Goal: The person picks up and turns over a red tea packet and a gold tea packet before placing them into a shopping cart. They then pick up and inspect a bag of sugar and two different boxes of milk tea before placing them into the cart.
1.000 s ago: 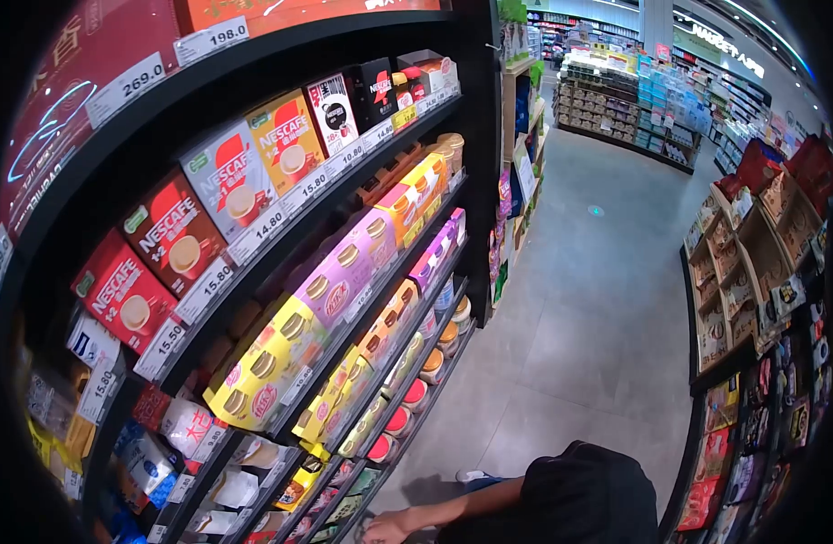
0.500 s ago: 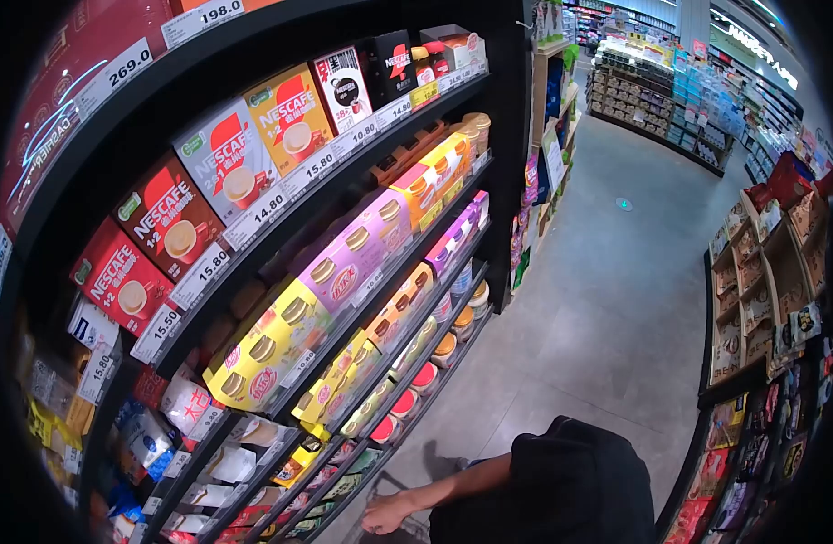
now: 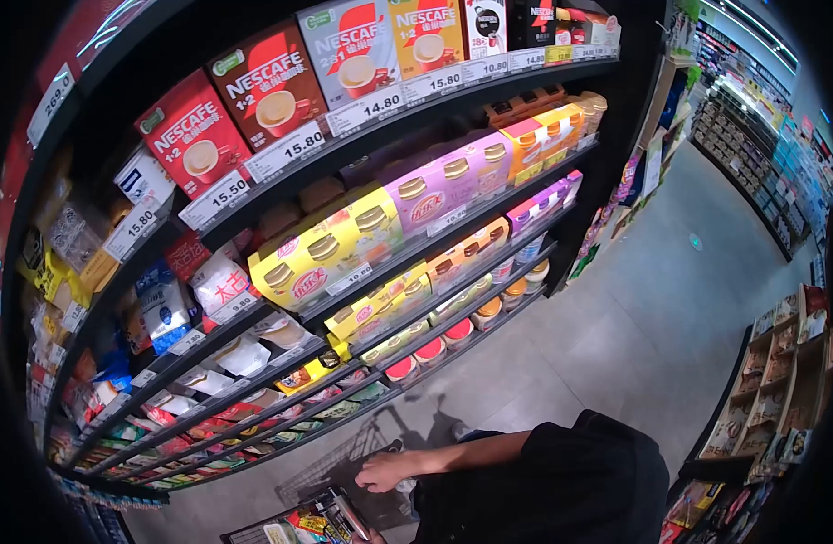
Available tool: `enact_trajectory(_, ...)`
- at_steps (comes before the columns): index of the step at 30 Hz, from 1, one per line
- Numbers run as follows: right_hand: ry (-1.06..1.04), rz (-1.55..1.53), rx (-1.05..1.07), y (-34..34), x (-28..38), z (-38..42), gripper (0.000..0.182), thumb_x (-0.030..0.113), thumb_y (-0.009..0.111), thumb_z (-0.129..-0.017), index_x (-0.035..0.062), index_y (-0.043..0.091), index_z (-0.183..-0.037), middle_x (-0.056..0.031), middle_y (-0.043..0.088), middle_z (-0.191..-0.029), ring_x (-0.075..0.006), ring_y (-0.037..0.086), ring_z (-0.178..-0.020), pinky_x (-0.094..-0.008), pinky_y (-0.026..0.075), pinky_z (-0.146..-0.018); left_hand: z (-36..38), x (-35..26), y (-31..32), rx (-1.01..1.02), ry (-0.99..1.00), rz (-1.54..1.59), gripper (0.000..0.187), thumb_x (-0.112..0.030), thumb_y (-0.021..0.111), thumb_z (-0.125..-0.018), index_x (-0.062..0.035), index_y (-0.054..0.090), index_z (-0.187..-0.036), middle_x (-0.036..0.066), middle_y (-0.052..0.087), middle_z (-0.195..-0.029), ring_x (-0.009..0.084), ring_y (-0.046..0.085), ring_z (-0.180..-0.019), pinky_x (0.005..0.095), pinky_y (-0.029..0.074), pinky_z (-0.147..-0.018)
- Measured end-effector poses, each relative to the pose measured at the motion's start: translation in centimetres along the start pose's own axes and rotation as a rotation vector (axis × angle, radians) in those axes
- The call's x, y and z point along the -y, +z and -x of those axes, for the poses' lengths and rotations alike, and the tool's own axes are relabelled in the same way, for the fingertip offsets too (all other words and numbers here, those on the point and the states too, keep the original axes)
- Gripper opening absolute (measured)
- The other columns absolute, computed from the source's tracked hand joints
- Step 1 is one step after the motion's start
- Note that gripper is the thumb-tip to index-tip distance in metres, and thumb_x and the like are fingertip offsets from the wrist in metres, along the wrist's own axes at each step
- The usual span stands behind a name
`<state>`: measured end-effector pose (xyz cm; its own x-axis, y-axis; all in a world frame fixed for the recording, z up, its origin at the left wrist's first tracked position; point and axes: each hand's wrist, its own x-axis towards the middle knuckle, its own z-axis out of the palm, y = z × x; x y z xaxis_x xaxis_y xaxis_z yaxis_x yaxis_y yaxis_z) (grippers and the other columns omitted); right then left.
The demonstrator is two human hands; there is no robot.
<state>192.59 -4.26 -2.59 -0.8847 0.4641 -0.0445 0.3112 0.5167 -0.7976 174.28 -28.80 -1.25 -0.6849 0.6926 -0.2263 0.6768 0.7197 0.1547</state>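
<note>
My right hand point(image 3: 385, 471) hangs over the floor at the bottom, below the black sleeve, with its fingers curled in and nothing visible in them. Below it, a shopping cart point(image 3: 244, 535) is partly in view and holds several packages point(image 3: 309, 524). My left hand point(image 3: 371, 538) shows only as a sliver at the bottom edge, around the cart's handle point(image 3: 348, 517). Nearest to my right hand on the bottom shelf are several cups with red lids point(image 3: 430, 351).
Shelves with Nescafe boxes point(image 3: 269, 95), purple multipacks point(image 3: 443, 186), yellow multipacks point(image 3: 330, 243) and bagged goods point(image 3: 224, 286) run along the left. A grey floor aisle point(image 3: 616, 317) stretches to the back right. A wooden rack point(image 3: 752, 390) stands at right, with a stacked display point(image 3: 752, 145) farther off.
The view has swung left and down, so the shelves and the far display sit further right. The cart and my left hand have come into view, and my right hand shows higher up.
</note>
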Motion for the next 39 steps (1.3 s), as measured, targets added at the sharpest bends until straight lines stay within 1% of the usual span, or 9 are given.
enact_trajectory(7,-0.051,-0.031,0.012,1.2,1.3,-0.3,0.024,0.023,0.062,-0.079,0.0075,0.064,-0.097,-0.0177,0.067,-0.085,-0.0388,0.065,-0.086,-0.0512,0.05,-0.073,-1.3,-7.5,-4.1,0.05,0.02,0.131,0.062,-0.046,0.069,-0.083,0.0034,0.06,-0.12,0.03,0.065,-0.103,0.0446,0.063,-0.094,0.0481,0.05,-0.083)
enact_trajectory(9,-0.071,-0.021,0.066,0.6,1.6,0.2,0.027,0.022,0.059,-0.087,0.0075,0.061,-0.109,-0.0188,0.067,-0.089,-0.0397,0.064,-0.087,-0.0503,0.05,-0.074,-0.8,-7.6,-4.6,0.072,0.003,0.167,0.061,-0.043,0.069,-0.084,0.0036,0.06,-0.122,0.03,0.064,-0.105,0.0444,0.063,-0.095,0.0474,0.05,-0.084)
enact_trajectory(11,-0.068,-0.038,0.042,1.3,1.4,0.3,0.026,0.023,0.059,-0.087,0.0077,0.061,-0.108,-0.0184,0.067,-0.091,-0.0389,0.065,-0.088,-0.0492,0.051,-0.075,-1.9,-5.7,-2.2,-0.005,0.031,0.163,0.05,-0.037,0.077,-0.078,0.0014,0.064,-0.107,0.026,0.067,-0.089,0.0434,0.065,-0.081,0.0485,0.051,-0.074)
enact_trajectory(13,-0.104,-0.035,0.011,1.6,1.1,0.4,0.027,0.024,0.058,-0.088,0.008,0.061,-0.109,-0.0176,0.067,-0.092,-0.0385,0.065,-0.088,-0.0492,0.051,-0.076,-2.6,-3.1,1.1,-0.181,0.128,0.31,0.046,-0.048,0.071,-0.082,-0.0048,0.06,-0.091,0.021,0.064,-0.071,0.0454,0.062,-0.071,0.0516,0.047,-0.064)
enact_trajectory(21,-0.253,-0.121,-0.001,0.1,6.1,-1.9,0.029,0.021,0.056,-0.092,0.0086,0.06,-0.118,-0.0157,0.064,-0.11,-0.0355,0.061,-0.102,-0.0444,0.051,-0.085,5.6,1.1,0.5,-0.212,-0.328,0.193,0.052,-0.051,0.048,-0.094,-0.0061,0.065,-0.075,0.017,0.067,-0.071,0.0391,0.066,-0.069,0.0497,0.05,-0.068)
enact_trajectory(24,-0.366,-0.092,-0.085,1.5,8.0,-3.9,0.032,0.021,0.057,-0.093,0.0064,0.059,-0.121,-0.0139,0.061,-0.119,-0.0334,0.056,-0.114,-0.0441,0.046,-0.096,4.9,1.0,0.4,-0.244,-0.388,0.176,0.051,-0.048,0.049,-0.094,-0.0055,0.066,-0.072,0.017,0.067,-0.069,0.0384,0.066,-0.067,0.049,0.05,-0.067)
enact_trajectory(27,-0.574,0.182,-0.077,4.4,8.0,-5.2,0.039,0.034,0.057,-0.095,0.0084,0.061,-0.123,-0.0125,0.048,-0.139,-0.0295,0.036,-0.137,-0.048,0.025,-0.114,4.9,0.6,0.1,-0.273,-0.407,0.162,0.049,-0.045,0.049,-0.094,-0.0055,0.067,-0.071,0.017,0.067,-0.067,0.0376,0.066,-0.065,0.0486,0.05,-0.066)
enact_trajectory(37,-0.545,0.253,0.022,7.6,6.5,-5.9,0.038,0.041,0.053,-0.096,0.0083,0.063,-0.112,-0.0118,0.055,-0.129,-0.028,0.042,-0.131,-0.0507,0.019,-0.117,3.9,2.2,0.4,-0.216,-0.288,0.144,0.052,-0.042,0.041,-0.099,-0.0032,0.067,-0.076,0.022,0.065,-0.07,0.0423,0.064,-0.067,0.0542,0.047,-0.065)
enact_trajectory(39,-0.57,0.219,-0.001,8.0,6.1,-6.1,0.036,0.04,0.055,-0.094,0.0076,0.063,-0.11,-0.0129,0.055,-0.125,-0.0276,0.044,-0.128,-0.051,0.018,-0.118,3.3,3.4,1.7,-0.146,-0.303,0.244,0.056,-0.046,0.037,-0.1,-0.0019,0.07,-0.089,0.024,0.066,-0.077,0.0446,0.064,-0.076,0.0542,0.048,-0.07)
